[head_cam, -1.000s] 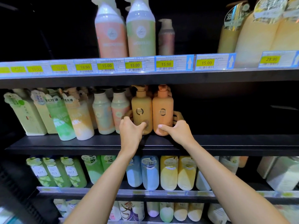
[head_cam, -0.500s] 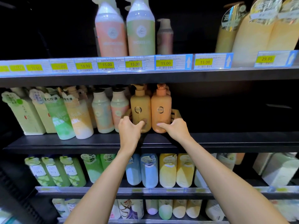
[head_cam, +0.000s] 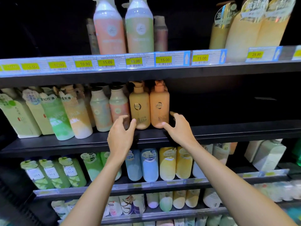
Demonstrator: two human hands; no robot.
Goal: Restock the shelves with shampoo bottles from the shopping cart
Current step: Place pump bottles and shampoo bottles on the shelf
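Both hands have let go: left hand [head_cam: 121, 136] and right hand [head_cam: 179, 129], grip released; a stray brush could topple the tan bottle [head_cam: 140, 106] or orange bottle [head_cam: 159, 106] off the shelf [head_cam: 236, 129] front edge.

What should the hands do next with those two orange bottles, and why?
Probably pull both hands back toward the cart for more. The left hand and right hand are open, and both orange bottles stand upright on the shelf, beside empty space.

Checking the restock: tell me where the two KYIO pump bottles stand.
KYIO pump bottles: head view, centre of the middle shelf, upright side by side, right of the pink bottle.
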